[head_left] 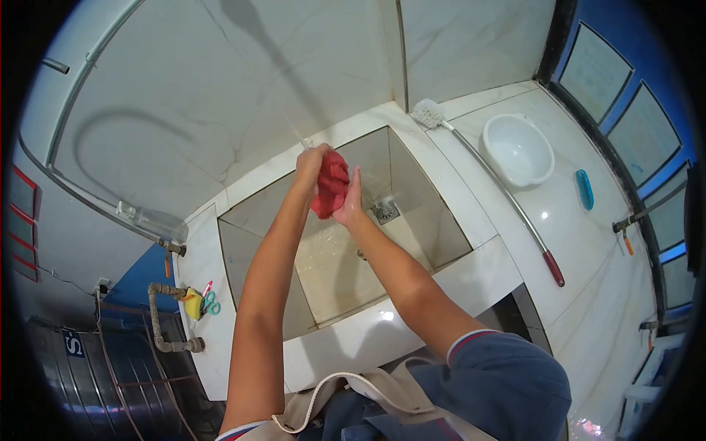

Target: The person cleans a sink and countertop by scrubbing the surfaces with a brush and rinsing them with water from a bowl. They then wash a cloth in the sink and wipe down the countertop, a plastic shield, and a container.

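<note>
Beyond the apron (414, 391), the right hand (310, 163) clamps a red cloth (331, 185), the open left hand (351, 204) against it; slack fingers could drop it.

Counter (596, 279) carries basin (518, 151), brush (494, 185), bottle (158, 222), teal object (585, 189) — and scissors (212, 303).

A white plastic basin (518, 151) sits on a pale tiled counter (599, 253), between a blue-green oblong object (585, 189) and a long-handled brush (497, 181), its white bristles near the wall (471, 62) and its red grip pointing away. At the opposite side, a clear bottle (158, 223) stands out near a corner, while green-handled scissors (212, 303) lie beside a yellow item (193, 303), near a bent pipe (154, 316). A ribbed metal tank (81, 382) appears beyond.
</note>
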`<state>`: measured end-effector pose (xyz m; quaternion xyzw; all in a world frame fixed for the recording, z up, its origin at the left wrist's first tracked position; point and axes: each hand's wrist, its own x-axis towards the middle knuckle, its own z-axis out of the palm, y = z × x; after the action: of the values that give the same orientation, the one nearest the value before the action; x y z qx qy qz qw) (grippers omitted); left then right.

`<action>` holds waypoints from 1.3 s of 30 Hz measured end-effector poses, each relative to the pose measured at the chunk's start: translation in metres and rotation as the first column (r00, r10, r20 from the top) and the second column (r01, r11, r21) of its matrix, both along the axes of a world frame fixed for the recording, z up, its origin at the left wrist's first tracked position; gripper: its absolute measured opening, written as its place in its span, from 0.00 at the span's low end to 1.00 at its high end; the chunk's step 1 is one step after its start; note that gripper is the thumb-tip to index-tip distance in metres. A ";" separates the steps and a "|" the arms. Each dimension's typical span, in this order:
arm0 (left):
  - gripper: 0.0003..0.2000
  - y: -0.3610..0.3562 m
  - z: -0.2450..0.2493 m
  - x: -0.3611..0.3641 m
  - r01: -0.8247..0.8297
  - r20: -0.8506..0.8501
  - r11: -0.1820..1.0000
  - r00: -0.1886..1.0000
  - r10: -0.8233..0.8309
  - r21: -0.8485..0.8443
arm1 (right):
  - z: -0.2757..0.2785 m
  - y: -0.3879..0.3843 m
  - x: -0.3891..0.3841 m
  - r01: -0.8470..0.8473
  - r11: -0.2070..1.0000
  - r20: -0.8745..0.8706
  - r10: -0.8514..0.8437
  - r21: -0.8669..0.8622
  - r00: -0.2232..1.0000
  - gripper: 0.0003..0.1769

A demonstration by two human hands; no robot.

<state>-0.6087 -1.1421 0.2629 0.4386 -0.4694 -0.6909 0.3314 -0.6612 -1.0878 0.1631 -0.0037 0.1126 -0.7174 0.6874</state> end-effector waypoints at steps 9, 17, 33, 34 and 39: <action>0.32 0.057 -0.038 0.011 0.361 -0.208 0.893 0.927 -0.312 0.268 | 0.029 0.029 -0.063 -0.063 0.998 -0.342 0.061 0.006 0.938 0.16; 0.16 0.105 -0.005 0.004 0.640 -0.190 0.726 0.768 -0.612 0.252 | 0.110 0.096 -0.089 -0.406 0.904 -0.917 0.046 -0.130 0.396 0.08; 0.10 0.200 -0.066 -0.012 0.736 0.561 0.666 0.604 -0.566 -0.121 | 0.026 0.163 -0.062 0.479 0.854 -0.958 0.274 0.203 -0.081 0.20; 0.11 0.209 -0.069 -0.020 0.763 0.644 0.617 0.573 -0.507 -0.193 | 0.021 0.178 -0.067 0.539 0.834 -0.966 0.223 0.119 -0.131 0.21; 0.13 0.277 0.000 -0.045 0.857 0.443 0.498 0.501 -0.743 -0.133 | 0.038 0.291 -0.118 0.780 0.625 -0.999 -0.025 -0.035 -0.025 0.29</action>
<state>-0.6540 -0.8654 0.2630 0.2099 -0.7782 -0.5900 -0.0471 -0.7790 -0.7968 0.2012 -0.2245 0.7245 -0.6373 0.1363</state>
